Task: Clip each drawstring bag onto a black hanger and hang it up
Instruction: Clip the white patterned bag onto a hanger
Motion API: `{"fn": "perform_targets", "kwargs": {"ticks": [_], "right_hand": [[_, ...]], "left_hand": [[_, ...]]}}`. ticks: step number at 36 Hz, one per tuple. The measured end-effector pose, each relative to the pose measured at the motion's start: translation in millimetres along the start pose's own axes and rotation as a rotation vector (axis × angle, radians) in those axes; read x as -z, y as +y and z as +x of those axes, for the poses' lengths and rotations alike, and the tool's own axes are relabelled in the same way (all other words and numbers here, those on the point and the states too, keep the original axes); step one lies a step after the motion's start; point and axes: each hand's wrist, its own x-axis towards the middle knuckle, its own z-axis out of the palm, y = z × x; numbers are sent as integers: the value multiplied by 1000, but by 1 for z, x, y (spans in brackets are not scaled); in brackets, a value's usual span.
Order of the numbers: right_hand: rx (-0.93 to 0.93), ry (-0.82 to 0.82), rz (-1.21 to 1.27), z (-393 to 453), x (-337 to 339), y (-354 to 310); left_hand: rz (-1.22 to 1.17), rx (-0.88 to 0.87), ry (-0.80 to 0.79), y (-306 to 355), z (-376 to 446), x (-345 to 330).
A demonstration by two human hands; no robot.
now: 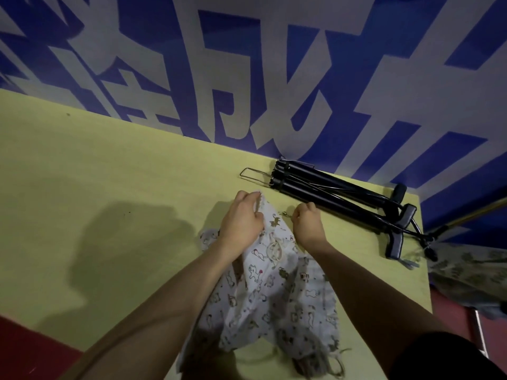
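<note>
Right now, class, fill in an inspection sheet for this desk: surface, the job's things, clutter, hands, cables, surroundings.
Surface: pale yellow-green tabletop, shadowed at left.
Job's things: white drawstring bags printed with small animals, heaped at the near edge; black hangers, bundled at the far right by the wall.
Clutter: nothing seen.
Hands: left hand grips the top bag's upper edge; right hand is curled beside a small metal clip; whether it pinches the clip cannot be told.
Cables: nothing seen.
Surroundings: blue wall with large white characters; red floor; patterned grey cloth right of the table.
</note>
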Motion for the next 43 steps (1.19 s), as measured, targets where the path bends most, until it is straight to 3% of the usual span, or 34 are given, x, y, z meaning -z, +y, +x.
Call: {"fn": "perform_targets", "kwargs": {"ticks": [4,9,14,18,24,32,37,43], "right_hand": [[-45,-54,47,4,3,1],[-102,15,258,-9,21,12],[60,-14,776,-42,65,-7],[221,-157,952,-70,88,-18],[427,-172,783,-100,95,-21],[713,6,161,-118,114,-28],[772,22,145,-114,116,-28],[754,101,211,-114,112,-42]], "left_hand": [[14,-17,-9,3,0,2],[-6,-38,-103,16,-10,-3],[71,-55,-240,24,-20,-5],[1,-20,-280,39,-33,-2],[-251,59,-232,63,-55,15],[-296,53,-152,80,-82,40],[-189,-54,-73,93,-91,50],[160,-152,111,86,-95,55]]}}
